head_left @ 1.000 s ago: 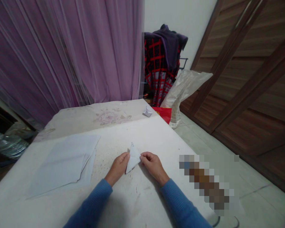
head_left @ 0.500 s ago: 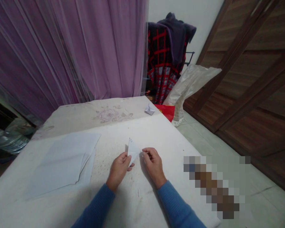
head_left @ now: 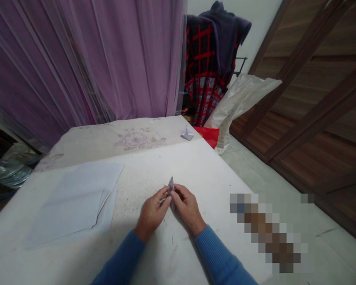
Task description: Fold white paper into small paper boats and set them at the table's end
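A small piece of folded white paper stands up between my two hands, its pointed tip showing above the fingers. My left hand pinches it from the left, thumb and fingertips closed on its side. From the right, my right hand grips the same paper with thumb and bent forefinger. Most of the paper's lower part is hidden by the fingers. Farther off, near the table's far right corner, sits another folded paper piece with a raised point.
A stack of white paper sheets lies on the left of the white-covered table. Past the right edge are a red bag, a pale plastic sack and wooden doors. A large plastic bottle stands at the left.
My right hand has closed in and now grips the folded paper too. The paper has turned from its flat triangular face to a narrow, edge-on view.
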`<action>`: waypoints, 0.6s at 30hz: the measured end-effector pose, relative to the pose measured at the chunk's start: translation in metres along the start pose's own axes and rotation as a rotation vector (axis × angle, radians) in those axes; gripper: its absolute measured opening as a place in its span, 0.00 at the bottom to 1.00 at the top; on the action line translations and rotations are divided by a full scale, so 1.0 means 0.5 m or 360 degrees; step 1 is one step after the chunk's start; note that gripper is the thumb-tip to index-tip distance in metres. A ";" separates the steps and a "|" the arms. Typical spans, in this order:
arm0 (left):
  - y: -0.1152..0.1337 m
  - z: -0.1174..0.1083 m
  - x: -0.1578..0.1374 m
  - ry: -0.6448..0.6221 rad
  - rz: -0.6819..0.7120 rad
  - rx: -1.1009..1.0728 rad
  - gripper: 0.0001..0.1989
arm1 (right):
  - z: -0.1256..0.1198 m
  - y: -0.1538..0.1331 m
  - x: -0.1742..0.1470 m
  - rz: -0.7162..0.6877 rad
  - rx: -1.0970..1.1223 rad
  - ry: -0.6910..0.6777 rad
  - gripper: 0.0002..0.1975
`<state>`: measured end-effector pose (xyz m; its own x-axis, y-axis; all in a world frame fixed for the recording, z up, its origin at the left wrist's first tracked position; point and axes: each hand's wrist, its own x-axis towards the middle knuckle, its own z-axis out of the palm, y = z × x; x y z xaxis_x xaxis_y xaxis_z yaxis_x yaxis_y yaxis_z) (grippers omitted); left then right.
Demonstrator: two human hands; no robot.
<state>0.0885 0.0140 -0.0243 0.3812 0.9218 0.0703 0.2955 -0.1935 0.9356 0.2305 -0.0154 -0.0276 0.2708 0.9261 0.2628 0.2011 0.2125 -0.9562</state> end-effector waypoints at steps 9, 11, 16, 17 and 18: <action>-0.013 -0.001 0.007 -0.0030 -0.0144 -0.0133 0.22 | -0.009 0.001 0.007 0.0093 0.0056 -0.0108 0.14; -0.015 -0.001 0.008 -0.0029 -0.0156 -0.0130 0.22 | -0.009 0.003 0.007 0.0114 0.0070 -0.0118 0.14; -0.011 -0.002 0.009 -0.0060 -0.0124 -0.0139 0.21 | -0.006 0.011 0.008 0.0159 0.0092 -0.0110 0.14; -0.009 -0.002 0.010 -0.0056 -0.0128 -0.0136 0.21 | -0.006 0.012 0.009 0.0164 0.0090 -0.0109 0.14; -0.008 -0.002 0.011 -0.0048 -0.0137 -0.0130 0.21 | -0.005 0.013 0.010 0.0169 0.0084 -0.0112 0.14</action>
<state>0.0887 0.0201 -0.0273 0.3839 0.9231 -0.0210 0.2562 -0.0846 0.9629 0.2357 -0.0104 -0.0321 0.2207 0.9635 0.1517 0.1243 0.1265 -0.9841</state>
